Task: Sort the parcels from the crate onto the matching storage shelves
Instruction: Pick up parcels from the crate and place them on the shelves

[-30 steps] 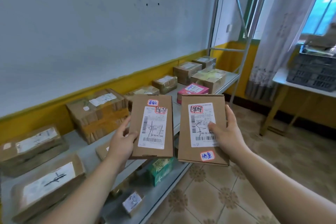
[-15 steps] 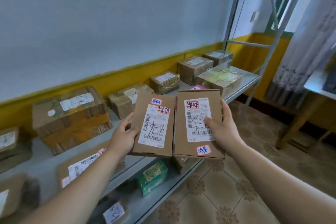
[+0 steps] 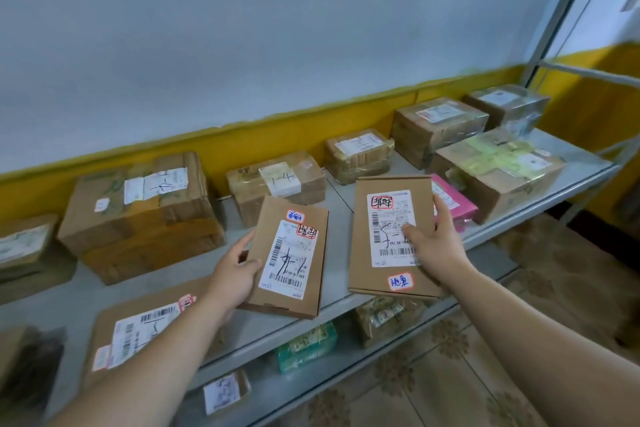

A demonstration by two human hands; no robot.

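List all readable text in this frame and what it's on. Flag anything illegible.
"1-4": handwritten on the white label of the taped box on the shelf.
left parcel, in the left hand: barcodes, marker scrawl, two stickers; unreadable.
right parcel, in the right hand: barcode label, two red-bordered stickers with handwritten characters; unreadable.
Other box labels: too blurred.

A pale bluish-white wall (image 3: pixel 242 28) stands at the back with a yellow painted band (image 3: pixel 277 135) along its foot, the side wall (image 3: pixel 599 100) on the right is yellow low down too, and the floor (image 3: pixel 450 378) is beige tile patterned with brown flowers.
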